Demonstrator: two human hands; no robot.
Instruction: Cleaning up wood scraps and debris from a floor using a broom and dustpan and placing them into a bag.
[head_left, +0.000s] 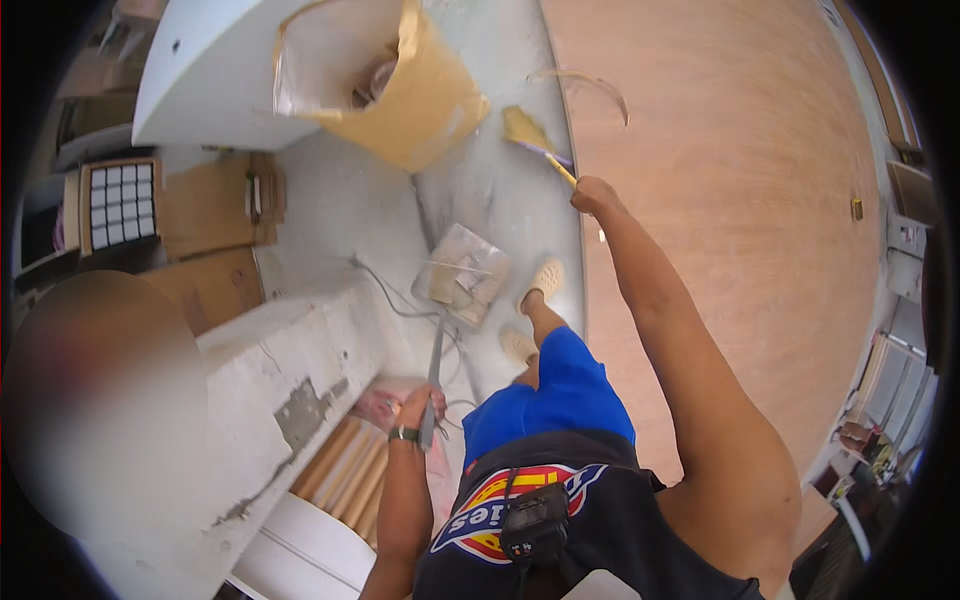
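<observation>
Pointing forward-left: brush; forward: dustpan, handle slanting slightly right.

The right hand had open room over the brown board. A cardboard bin blocked the way beyond the dustpan, a masonry ledge stood left of the left hand, and what seemed a cable trailed nearby.

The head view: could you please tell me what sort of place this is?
Probably a workshop or a room under renovation; the picture cannot settle which. Signs are the broad brown board, the white ledge with its chipped surface, and the dustpan holding pale scraps.
</observation>
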